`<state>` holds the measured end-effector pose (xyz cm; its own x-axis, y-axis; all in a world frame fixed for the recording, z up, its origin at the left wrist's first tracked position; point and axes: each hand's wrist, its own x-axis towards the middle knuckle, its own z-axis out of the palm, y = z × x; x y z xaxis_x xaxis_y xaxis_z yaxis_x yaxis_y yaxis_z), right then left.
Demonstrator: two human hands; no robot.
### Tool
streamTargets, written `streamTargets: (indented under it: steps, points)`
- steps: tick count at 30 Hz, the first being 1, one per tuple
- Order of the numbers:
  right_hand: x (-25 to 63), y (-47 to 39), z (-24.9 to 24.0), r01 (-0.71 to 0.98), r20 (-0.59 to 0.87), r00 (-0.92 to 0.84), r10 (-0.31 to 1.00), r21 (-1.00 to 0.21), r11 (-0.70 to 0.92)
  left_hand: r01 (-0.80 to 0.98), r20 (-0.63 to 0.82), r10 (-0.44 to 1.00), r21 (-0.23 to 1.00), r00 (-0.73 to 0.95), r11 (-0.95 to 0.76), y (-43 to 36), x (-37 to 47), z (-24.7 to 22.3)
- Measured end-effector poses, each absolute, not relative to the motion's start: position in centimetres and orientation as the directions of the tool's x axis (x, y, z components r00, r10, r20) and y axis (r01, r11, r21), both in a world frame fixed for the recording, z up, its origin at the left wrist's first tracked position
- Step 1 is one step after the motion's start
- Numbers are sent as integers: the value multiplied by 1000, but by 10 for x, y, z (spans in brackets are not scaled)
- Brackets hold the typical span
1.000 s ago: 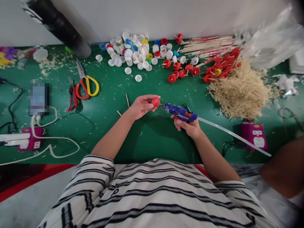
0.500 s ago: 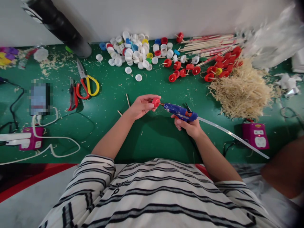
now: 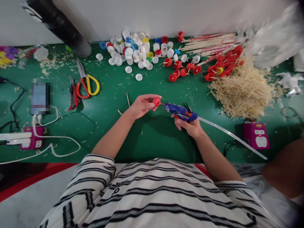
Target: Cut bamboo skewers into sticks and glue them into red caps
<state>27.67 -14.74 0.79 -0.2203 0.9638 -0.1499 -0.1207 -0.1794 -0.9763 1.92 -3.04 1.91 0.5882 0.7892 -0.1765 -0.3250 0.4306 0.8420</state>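
Note:
Between the thumb and fingers of my left hand [image 3: 143,104] is a red bottle cap [image 3: 156,101], held over the middle of the green table [image 3: 152,136]. My right hand [image 3: 188,126] is wrapped round the handle of a blue hot glue gun [image 3: 177,110]. Its nozzle points left at the cap, very close to it; whether they touch I cannot tell. A long clear glue stick [image 3: 230,135] sticks out of the gun's back end. A metal nail [image 3: 128,99] and a short wooden stick [image 3: 119,112] lie beside my left wrist.
Loose bottle caps [image 3: 136,52] are heaped at the back, with red caps on sticks [image 3: 182,72], wooden skewers [image 3: 211,44] and straw-like shavings [image 3: 244,90] to the right. Scissors [image 3: 87,85], red-handled pliers [image 3: 73,95] and a phone [image 3: 39,98] lie left. A purple power socket [image 3: 256,136] and another person's arm [image 3: 285,167] are at right.
The red cap has turned slightly in my left fingers, so its face points more toward the nozzle. Both hands otherwise stay nearly in place.

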Motion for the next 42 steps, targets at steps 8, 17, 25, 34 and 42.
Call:
streamTargets:
  steps: [8,17,25,34,42]
  points:
    - [276,-147,10,-97,-166,-220,961,-977,-191,-326,-199,794,834,574,445,-32,20,22]
    - [273,-147,21,-58,-196,-197,961,-976,-210,-325,-193,797,839,573,436,-30,20,19]
    - [273,-146,23,-39,-202,-201,959,-976,-214,-322,-197,799,840,568,436,-30,20,19]
    - [273,-146,21,-46,-186,-209,960,-979,-200,-326,-195,800,839,568,436,-30,22,20]
    - [272,-146,21,0,-230,-182,956,-972,-234,-320,-201,798,839,568,440,-30,19,18]
